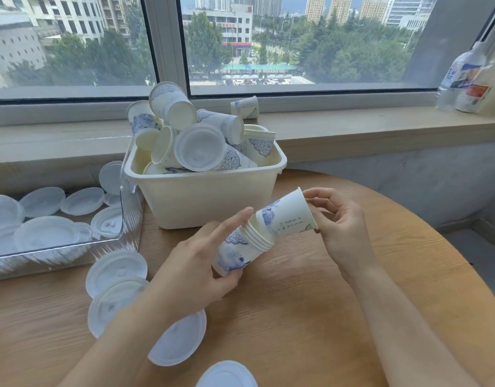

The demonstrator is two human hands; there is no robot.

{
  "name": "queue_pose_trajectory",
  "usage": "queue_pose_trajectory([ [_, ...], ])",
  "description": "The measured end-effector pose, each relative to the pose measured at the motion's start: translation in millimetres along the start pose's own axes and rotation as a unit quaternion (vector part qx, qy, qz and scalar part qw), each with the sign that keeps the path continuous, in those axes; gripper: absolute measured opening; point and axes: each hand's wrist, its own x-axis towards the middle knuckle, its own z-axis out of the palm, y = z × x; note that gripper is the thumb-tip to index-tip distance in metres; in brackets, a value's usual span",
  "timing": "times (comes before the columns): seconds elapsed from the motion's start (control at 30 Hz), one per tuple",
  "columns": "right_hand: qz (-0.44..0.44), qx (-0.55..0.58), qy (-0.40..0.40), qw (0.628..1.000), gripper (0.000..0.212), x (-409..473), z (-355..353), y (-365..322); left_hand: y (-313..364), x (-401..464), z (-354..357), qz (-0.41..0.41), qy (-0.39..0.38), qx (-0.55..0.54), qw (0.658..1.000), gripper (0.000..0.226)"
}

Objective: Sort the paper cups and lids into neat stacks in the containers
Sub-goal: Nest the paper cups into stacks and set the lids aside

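Paper printed in blue on white makes up the single cup [286,216], which is pinched at its rim by the curled fingers of the right hand [334,219] and tilted so that its narrow base is pointed into the open mouth of the nested stack [242,248]. That stack, several rims deep, is gripped around its lower body by the left hand [197,265], with the index finger stretched along the upper side, seemingly to steady the mouth and guide the incoming base. Both are held in the air just above the wooden table [338,317], leaning toward each other, so that the cup can be slid home in one line; it is judged to be partly entered and not yet seated.

Behind the hands, the white tub [207,202] is heaped with loose cups [184,129] lying at all angles, one of them capped with a lid, so most of the sorting is judged to remain. One more cup [244,107] is left on the windowsill.

To the left, the clear container [129,233] is seen to hold plastic lids [45,233] spread loosely, not stacked. More lids [116,268] are scattered on the table near the left forearm, within easy reach for later gathering.

Bottles [464,79] are stood at the far right of the sill.
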Motion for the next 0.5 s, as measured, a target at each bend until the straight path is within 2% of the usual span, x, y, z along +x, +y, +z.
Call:
queue_pose_trajectory([
  [0.07,0.001,-0.014,-0.007,1.000,0.009,-1,3,3,2,0,1,0.002,-0.001,0.003,1.000,0.096],
  [0.33,0.004,-0.058,-0.079,0.995,0.013,-9,15,2,3,-1,1,-0.006,0.013,-0.012,1.000,0.099],
  [0.5,0.005,-0.059,-0.128,0.990,0.027,-14,20,0,4,0,-2,-0.014,0.030,-0.027,0.999,0.101],
])
